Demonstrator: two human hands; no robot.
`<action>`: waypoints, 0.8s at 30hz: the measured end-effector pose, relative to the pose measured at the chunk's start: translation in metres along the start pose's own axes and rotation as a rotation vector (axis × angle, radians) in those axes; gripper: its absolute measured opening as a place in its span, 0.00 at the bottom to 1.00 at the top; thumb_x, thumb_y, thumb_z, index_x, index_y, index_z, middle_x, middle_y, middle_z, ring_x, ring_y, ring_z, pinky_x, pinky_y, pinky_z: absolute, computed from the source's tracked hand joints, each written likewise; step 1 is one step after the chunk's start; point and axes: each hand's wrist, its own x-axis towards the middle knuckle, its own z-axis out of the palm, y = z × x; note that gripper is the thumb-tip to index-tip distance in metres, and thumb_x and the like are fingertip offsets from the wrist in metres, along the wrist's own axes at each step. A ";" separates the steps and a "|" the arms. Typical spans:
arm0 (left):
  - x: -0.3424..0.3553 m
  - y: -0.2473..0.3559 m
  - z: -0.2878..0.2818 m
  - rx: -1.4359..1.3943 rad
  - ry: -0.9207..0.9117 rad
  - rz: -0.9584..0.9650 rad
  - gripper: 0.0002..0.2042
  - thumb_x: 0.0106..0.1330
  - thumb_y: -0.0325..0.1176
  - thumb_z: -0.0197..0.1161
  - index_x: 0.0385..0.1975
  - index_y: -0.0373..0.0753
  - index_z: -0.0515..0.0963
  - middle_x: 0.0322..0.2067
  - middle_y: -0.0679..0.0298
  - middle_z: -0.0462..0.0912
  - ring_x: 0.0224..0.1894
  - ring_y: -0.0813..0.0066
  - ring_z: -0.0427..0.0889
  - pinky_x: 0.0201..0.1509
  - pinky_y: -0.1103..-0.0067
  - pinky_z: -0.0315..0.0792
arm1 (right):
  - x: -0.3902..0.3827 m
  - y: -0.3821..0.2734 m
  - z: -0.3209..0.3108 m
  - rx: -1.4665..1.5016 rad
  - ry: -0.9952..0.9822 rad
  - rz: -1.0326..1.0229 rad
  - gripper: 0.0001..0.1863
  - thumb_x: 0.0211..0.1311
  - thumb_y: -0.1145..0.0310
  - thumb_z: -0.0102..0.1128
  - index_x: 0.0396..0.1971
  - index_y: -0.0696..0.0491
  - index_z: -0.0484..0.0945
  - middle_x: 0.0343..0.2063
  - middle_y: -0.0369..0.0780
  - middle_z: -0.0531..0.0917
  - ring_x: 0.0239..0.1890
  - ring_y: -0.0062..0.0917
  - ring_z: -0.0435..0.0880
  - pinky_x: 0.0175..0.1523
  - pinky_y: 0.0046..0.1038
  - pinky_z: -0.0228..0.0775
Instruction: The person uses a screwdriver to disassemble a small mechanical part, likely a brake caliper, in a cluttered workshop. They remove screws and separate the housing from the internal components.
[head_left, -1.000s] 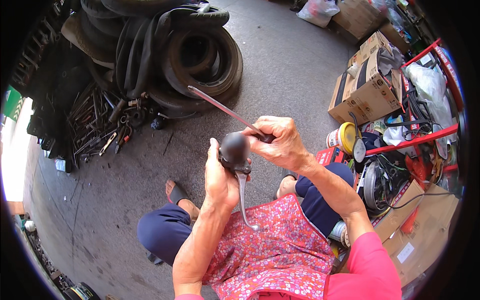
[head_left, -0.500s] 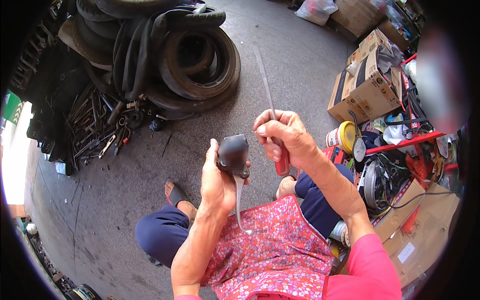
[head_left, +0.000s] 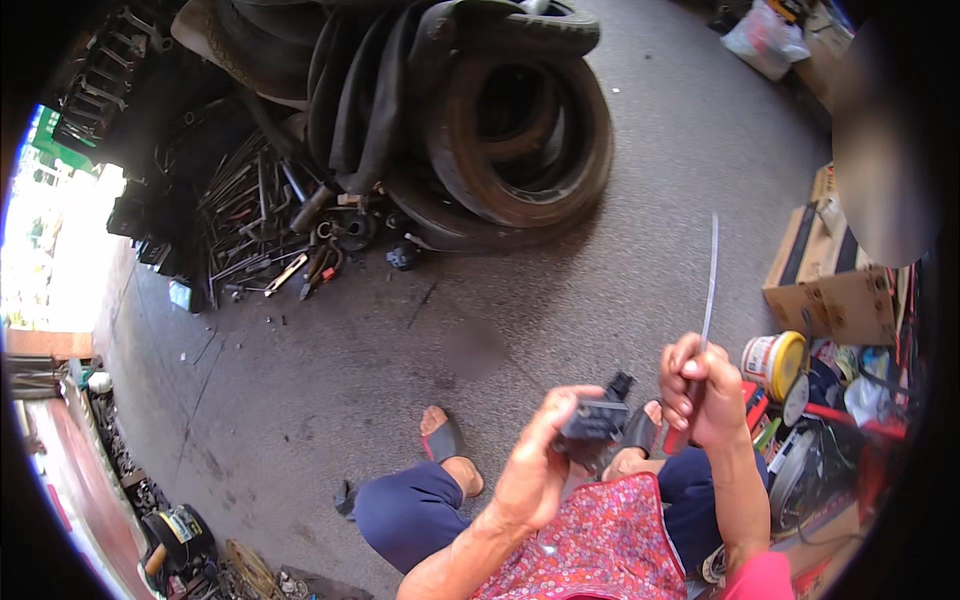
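My left hand (head_left: pixel 532 472) grips a black brake lever assembly (head_left: pixel 596 420) above my lap, closed around its lower part. It is turned so that a different side of the black body faces up, and its silver lever is mostly hidden. To its right, my right hand (head_left: pixel 712 392) is closed round a long screwdriver (head_left: pixel 712 275). The thin metal shaft points up and away, while the red handle shows below my fingers. The screwdriver and the assembly are apart.
Old tyres (head_left: pixel 520 140) are piled at the far left of centre, beside scattered hand tools (head_left: pixel 265 205) on the grey floor (head_left: pixel 330 400). Cardboard boxes (head_left: pixel 835 290) and a yellow-lidded tub (head_left: pixel 775 365) stand at the right. A red patterned apron (head_left: pixel 600 535) covers my lap.
The view has swung left, so the surroundings appear further right. My left hand has tilted the brake lever assembly over, hiding most of its silver lever. My right hand keeps the screwdriver upright.
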 end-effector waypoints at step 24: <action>-0.211 0.067 0.019 -0.315 0.051 0.479 0.24 0.67 0.54 0.50 0.55 0.45 0.66 0.35 0.69 0.76 0.24 0.86 0.70 0.20 0.87 0.63 | -0.073 -0.052 0.376 -2.066 -1.247 -0.659 0.23 0.52 0.49 0.62 0.40 0.51 0.76 0.15 0.38 0.77 0.16 0.31 0.80 0.19 0.30 0.69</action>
